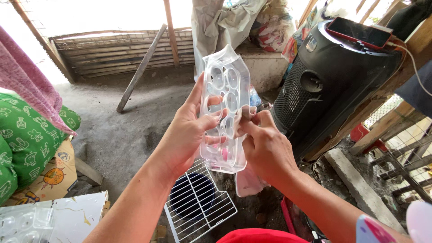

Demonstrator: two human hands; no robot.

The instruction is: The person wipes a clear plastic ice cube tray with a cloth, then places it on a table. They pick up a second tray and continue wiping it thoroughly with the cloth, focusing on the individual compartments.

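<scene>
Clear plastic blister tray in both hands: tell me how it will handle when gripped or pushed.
The clear blister tray looks thin and see-through, so probably light and bendy. The left hand and right hand pinch its edges; its glossy surface may be slippery. Its moulded pockets could dent.

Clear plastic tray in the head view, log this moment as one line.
left hand: holds clear plastic tray | right hand: fingers pinch its right edge | below: white wire rack
</scene>
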